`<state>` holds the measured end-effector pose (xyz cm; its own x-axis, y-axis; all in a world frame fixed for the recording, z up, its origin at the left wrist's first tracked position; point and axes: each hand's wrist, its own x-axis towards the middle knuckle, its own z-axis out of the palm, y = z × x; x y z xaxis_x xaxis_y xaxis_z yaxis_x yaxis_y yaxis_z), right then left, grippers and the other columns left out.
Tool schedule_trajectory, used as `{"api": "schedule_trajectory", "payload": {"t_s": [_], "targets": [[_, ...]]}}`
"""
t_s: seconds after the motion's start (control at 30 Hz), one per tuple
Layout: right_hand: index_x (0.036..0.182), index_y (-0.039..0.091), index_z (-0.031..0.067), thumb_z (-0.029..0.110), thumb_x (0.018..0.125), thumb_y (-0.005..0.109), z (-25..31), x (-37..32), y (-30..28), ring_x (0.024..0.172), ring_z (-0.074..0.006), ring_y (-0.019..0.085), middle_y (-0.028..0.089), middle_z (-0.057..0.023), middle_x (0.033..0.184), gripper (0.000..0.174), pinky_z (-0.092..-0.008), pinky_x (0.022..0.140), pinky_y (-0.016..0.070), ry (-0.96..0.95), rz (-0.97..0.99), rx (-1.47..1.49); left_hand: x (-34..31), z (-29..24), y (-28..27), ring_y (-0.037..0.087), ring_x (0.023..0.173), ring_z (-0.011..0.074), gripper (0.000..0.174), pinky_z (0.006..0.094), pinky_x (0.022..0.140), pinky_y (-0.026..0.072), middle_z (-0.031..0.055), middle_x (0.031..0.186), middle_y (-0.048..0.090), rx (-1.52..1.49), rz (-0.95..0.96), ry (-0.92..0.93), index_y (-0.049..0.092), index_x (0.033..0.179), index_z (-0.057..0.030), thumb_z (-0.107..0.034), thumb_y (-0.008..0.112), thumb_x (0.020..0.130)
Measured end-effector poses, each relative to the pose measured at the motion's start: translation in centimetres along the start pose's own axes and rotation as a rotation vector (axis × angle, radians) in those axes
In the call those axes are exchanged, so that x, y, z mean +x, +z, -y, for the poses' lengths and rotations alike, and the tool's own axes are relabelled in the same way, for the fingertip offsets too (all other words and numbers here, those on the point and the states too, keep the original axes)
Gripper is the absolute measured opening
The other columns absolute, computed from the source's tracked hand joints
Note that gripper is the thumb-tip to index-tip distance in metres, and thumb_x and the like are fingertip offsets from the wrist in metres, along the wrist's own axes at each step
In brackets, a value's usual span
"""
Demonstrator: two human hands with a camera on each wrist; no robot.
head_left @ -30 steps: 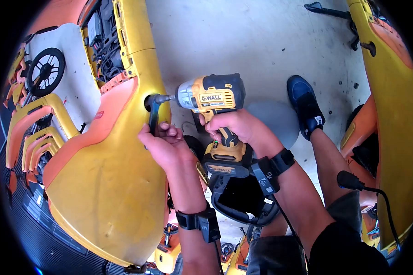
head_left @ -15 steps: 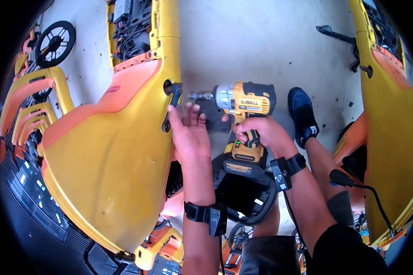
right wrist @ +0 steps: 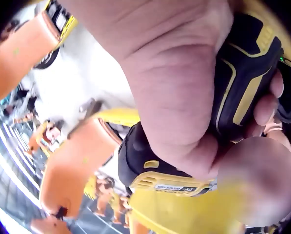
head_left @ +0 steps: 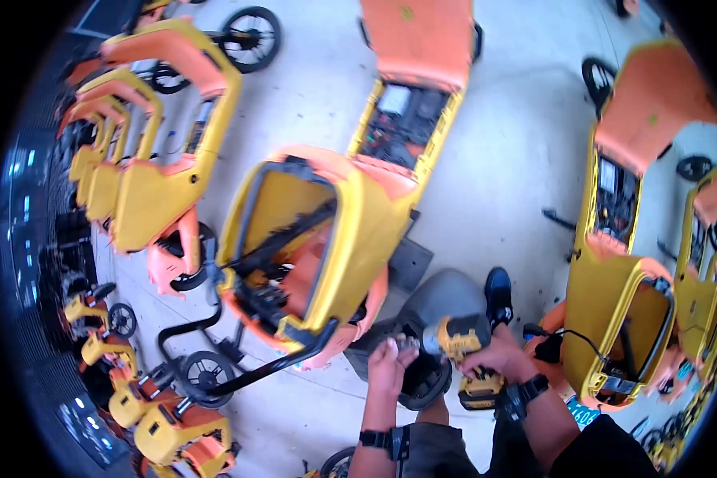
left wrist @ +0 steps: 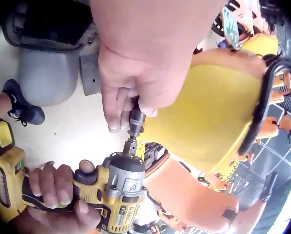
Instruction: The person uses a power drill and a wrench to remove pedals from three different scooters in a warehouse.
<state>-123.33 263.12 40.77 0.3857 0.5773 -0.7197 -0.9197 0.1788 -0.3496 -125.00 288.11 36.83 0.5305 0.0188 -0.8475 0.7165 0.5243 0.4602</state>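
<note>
My right hand [head_left: 498,358] grips the handle of a yellow and black DeWalt impact driver [head_left: 460,336], whose nose points left towards my other hand. In the left wrist view a dark socket [left wrist: 136,118] sits on the driver's front end, and the thumb and fingers of my left hand [left wrist: 140,68] pinch it. The inside of that grasp is hidden by the fingers. Close left of both hands stands a yellow and orange scooter body [head_left: 366,239]. The right wrist view has the back of the driver [right wrist: 150,168] partly covered by the right hand.
A black open-topped container [head_left: 424,398] lies beneath the hands, with a grey rounded object [head_left: 450,299] beyond it. A black bar [head_left: 283,373] juts from the scooter. Another scooter body [head_left: 585,295] stands to the right, and several more line the left side.
The driver came away from the ring spanner at the scooter's side hole, where my left hand was. My left hand moved to the driver's front. The head view swung wider; the spanner no longer shows.
</note>
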Motion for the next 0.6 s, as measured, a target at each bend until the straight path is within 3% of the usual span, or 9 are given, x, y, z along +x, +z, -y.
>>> {"api": "schedule_trajectory", "payload": {"t_s": [0.07, 0.13, 0.17, 0.3, 0.4, 0.5, 0.53, 0.6], "targets": [[0.102, 0.063, -0.001, -0.002, 0.071, 0.07, 0.8, -2.1, 3.3, 0.06, -0.011, 0.059, 0.064, -0.0056, 0.075, 0.033, -0.0239, 0.056, 0.0465, 0.097, 0.052, -0.151, -4.7, -0.6, -2.1, 0.069, 0.09, 0.0279, 0.029, 0.0361, 0.077, 0.0572, 0.0154, 0.101, 0.065, -0.011, -0.008, 0.017, 0.058, 0.111, 0.0025, -0.023, 0.048, 0.101], [0.097, 0.062, -0.0012, 0.001, 0.072, 0.072, -0.3, -3.2, 5.8, 0.061, -0.0112, 0.059, 0.064, -0.0049, 0.075, 0.027, -0.025, 0.055, 0.0463, 0.108, 0.086, -0.473, -8.3, -0.2, -4.3, 0.07, 0.085, 0.0234, 0.029, 0.0296, 0.069, 0.0562, 0.0131, 0.096, 0.067, -0.028, -0.001, 0.024, 0.06, 0.11, 0.0018, -0.023, 0.048, 0.102], [0.086, 0.064, 0.0032, 0.011, 0.071, 0.075, -0.8, -4.5, 7.9, 0.054, -0.0081, 0.055, 0.06, -0.0013, 0.065, 0.02, -0.0254, 0.048, 0.0421, 0.025, 0.077, -0.518, -10.7, -0.4, -4.6, 0.069, 0.081, 0.0193, 0.029, 0.025, 0.061, 0.055, 0.0104, 0.092, 0.068, -0.062, 0.002, 0.056, 0.062, 0.108, 0.0003, -0.025, 0.05, 0.101], [0.092, 0.065, 0.0052, 0.013, 0.07, 0.077, -1.1, -11.2, 15.8, 0.05, -0.0086, 0.055, 0.062, -0.0014, 0.065, 0.026, -0.0241, 0.044, 0.0417, 0.075, 0.013, -0.775, -20.4, -2.2, -6.4, 0.068, 0.078, 0.0164, 0.03, 0.0235, 0.06, 0.0491, 0.0086, 0.09, 0.07, -0.037, -0.064, 0.034, 0.062, 0.109, -0.0003, -0.026, 0.051, 0.101], [0.094, 0.066, 0.006, 0.013, 0.072, 0.077, -2.0, -15.0, 20.0, 0.054, -0.0098, 0.059, 0.064, -0.0016, 0.068, 0.026, -0.0243, 0.047, 0.0449, -0.049, 0.122, -0.787, -26.7, -3.3, -9.7, 0.069, 0.084, 0.0177, 0.033, 0.0265, 0.063, 0.0519, 0.0093, 0.096, 0.07, 0.021, 0.072, -0.021, 0.062, 0.112, -0.0002, -0.029, 0.053, 0.1], [0.099, 0.066, 0.0044, 0.009, 0.072, 0.074, -2.4, -19.0, 23.4, 0.067, -0.0107, 0.063, 0.066, -0.0019, 0.077, 0.029, -0.0262, 0.058, 0.0497, 0.142, 0.122, -0.786, -32.7, -5.6, -11.3, 0.068, 0.08, 0.0157, 0.034, 0.0266, 0.063, 0.051, 0.0082, 0.095, 0.07, 0.054, 0.159, -0.063, 0.063, 0.112, -0.001, -0.031, 0.055, 0.098], [0.105, 0.065, 0.0044, 0.01, 0.072, 0.075, -1.9, -20.3, 25.7, 0.068, -0.0111, 0.062, 0.067, -0.0013, 0.081, 0.034, -0.0265, 0.059, 0.0498, 0.099, 0.149, -0.839, -34.4, -5.8, -12.2, 0.068, 0.08, 0.0157, 0.034, 0.0266, 0.063, 0.051, 0.0082, 0.095, 0.07, 0.032, 0.158, -0.026, 0.063, 0.112, -0.001, -0.031, 0.055, 0.098], [0.101, 0.067, 0.0049, 0.011, 0.075, 0.074, -1.0, -23.2, 29.4, 0.069, -0.0084, 0.061, 0.068, -0.001, 0.085, 0.028, -0.0243, 0.056, 0.0473, 0.044, 0.167, -0.923, -37.0, -5.8, -13.6, 0.066, 0.074, 0.0128, 0.034, 0.024, 0.062, 0.0504, 0.0075, 0.093, 0.07, 0.126, 0.285, 0.04, 0.063, 0.113, -0.0013, -0.031, 0.057, 0.098]]}}
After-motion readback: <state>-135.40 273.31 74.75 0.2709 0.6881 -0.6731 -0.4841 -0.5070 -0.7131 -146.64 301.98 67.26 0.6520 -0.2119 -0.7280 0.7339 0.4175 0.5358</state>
